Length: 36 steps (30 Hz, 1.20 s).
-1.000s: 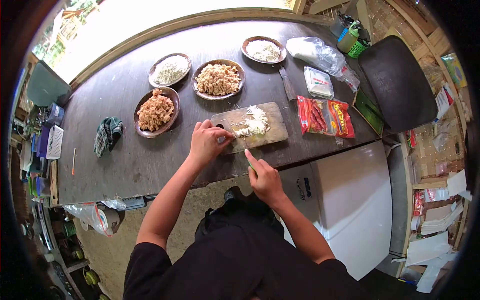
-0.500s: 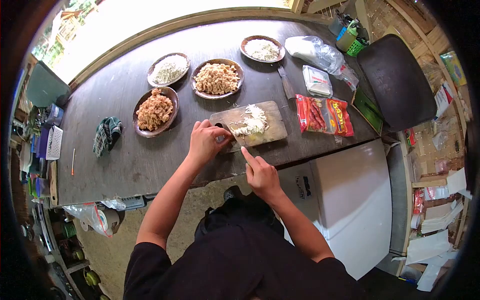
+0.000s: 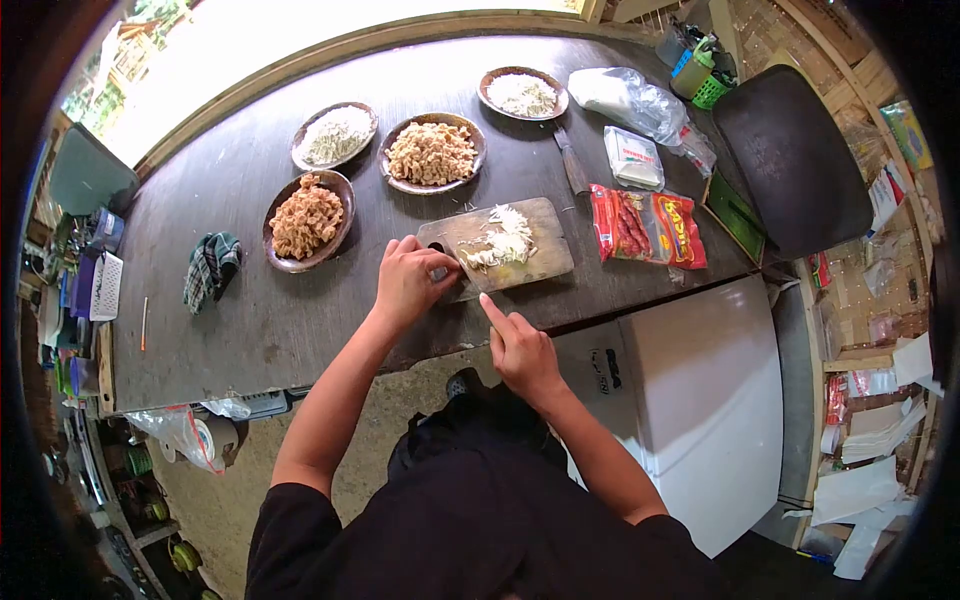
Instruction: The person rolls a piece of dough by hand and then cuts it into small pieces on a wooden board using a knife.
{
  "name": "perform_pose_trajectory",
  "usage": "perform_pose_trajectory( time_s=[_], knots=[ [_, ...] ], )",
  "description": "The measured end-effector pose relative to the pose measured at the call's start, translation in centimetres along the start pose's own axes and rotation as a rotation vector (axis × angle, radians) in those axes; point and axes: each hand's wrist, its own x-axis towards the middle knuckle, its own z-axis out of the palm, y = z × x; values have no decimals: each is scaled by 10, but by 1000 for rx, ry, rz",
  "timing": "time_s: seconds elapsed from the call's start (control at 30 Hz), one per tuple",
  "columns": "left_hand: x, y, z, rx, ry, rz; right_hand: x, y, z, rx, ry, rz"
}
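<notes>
A wooden cutting board (image 3: pixel 548 262) lies near the table's front edge, with a pile of thin whitish slices (image 3: pixel 508 238) on it. My left hand (image 3: pixel 412 280) is at the board's left end, its fingers pinched on something too small to make out. Below the board's front edge, my right hand (image 3: pixel 523 350) is closed round a knife, its index finger stretched forward. The knife's blade (image 3: pixel 466 277) reaches over the board beside my left fingertips. Its handle is mostly hidden in my right hand.
Behind the board stand plates of brown crumbly food (image 3: pixel 432 155) and shredded white food (image 3: pixel 338 136). A red sausage packet (image 3: pixel 648 230), a second knife (image 3: pixel 573 165) and plastic bags (image 3: pixel 628 103) lie to the right. A checked cloth (image 3: pixel 211 270) is at the left.
Hardly anything differs. The whole view has shifted very slightly, and both hands keep nearly the same place at the board.
</notes>
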Motion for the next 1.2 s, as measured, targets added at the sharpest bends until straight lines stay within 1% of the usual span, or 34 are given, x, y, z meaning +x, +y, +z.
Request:
perform_pose_trajectory(
  time_s=[0.23, 0.3, 0.43, 0.77, 0.83, 0.9, 1.03, 1.2],
  knots=[
    [0, 3, -4, -22, 18, 28, 1, 1, -7, 42, 23, 32],
    [0, 4, -6, -9, -25, 6, -4, -1, -8, 50, 3, 13],
    [0, 1, -4, -3, -16, 23, -6, -1, -5, 70, -15, 4],
    [-2, 0, 0, -20, 13, -11, 3, 3, 2, 19, 7, -11],
    [-3, 1, 0, -26, 10, -23, 0, 4, -2, 43, 3, 40],
    [-3, 1, 0, -28, 36, 3, -4, 5, -5, 51, 6, 16],
    [-2, 1, 1, -8, 28, 23, -9, 3, -5, 73, -10, -35],
    [-3, -3, 3, -30, 33, 23, -5, 4, 1, 58, -12, -17]
  ],
)
